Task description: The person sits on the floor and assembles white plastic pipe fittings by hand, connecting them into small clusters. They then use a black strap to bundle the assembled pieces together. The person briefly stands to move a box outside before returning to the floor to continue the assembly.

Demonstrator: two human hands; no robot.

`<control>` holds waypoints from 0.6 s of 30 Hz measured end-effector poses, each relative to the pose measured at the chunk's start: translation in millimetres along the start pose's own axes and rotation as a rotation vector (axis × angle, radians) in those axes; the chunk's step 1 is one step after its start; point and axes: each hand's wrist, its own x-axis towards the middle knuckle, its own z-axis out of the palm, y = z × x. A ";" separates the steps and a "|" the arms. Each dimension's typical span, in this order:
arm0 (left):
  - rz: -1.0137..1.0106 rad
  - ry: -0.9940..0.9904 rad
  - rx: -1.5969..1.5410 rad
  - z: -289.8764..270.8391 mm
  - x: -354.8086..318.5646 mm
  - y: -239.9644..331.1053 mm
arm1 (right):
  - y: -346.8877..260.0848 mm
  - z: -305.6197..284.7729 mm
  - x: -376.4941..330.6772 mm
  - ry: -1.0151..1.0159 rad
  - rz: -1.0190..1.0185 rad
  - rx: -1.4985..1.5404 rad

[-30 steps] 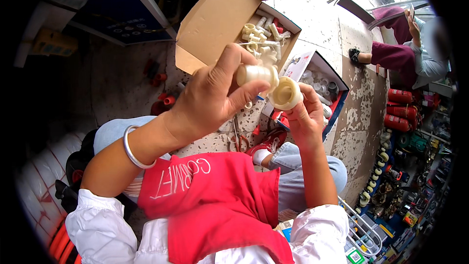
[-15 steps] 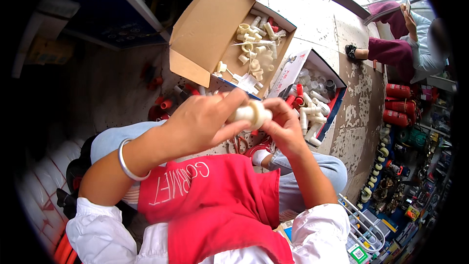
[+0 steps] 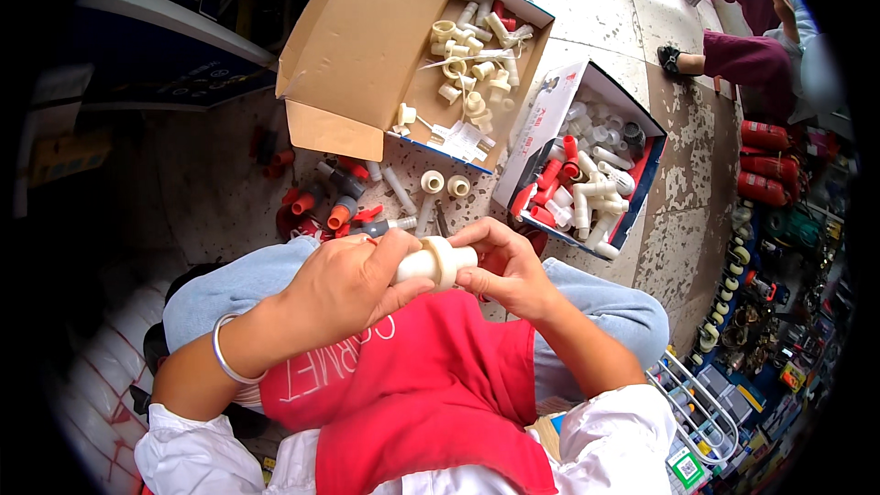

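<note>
A cream plastic pipe fitting point(image 3: 442, 263) with a wide ring round its middle is held between my two hands above the red apron point(image 3: 440, 348). My left hand point(image 3: 341, 277) grips its left end, thumb below and fingers over the top. At the other end, my right hand point(image 3: 515, 270) pinches the narrower tip between thumb and fingers. Just beyond the hands, two cream round fittings point(image 3: 433, 182) stand on the floor. Grey-and-orange valves point(image 3: 342, 212) lie to their left, beside white pipe pieces point(image 3: 399, 189).
An open cardboard box point(image 3: 348, 46) ahead holds cream fittings. Right of it, another box point(image 3: 541, 128) holds white and red fittings. Red cylinders point(image 3: 764, 161) and crowded shop goods point(image 3: 779, 312) line the right side. A seated person point(image 3: 752, 64) is at the upper right.
Both hands have come lower, toward my lap, still holding the fitting. The view has shifted, so the floor pieces beyond the hands now show.
</note>
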 end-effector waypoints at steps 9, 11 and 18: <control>-0.171 -0.043 -0.239 -5.0 9.4 2.9 | -0.4 -0.5 -0.9 0.041 -0.015 0.075; -0.141 -0.012 -0.243 -5.3 10.2 3.0 | -5.4 -0.5 -0.2 0.028 0.012 0.093; -0.346 0.074 -0.695 -13.0 11.4 -1.1 | 5.4 -12.0 3.9 0.085 0.055 0.225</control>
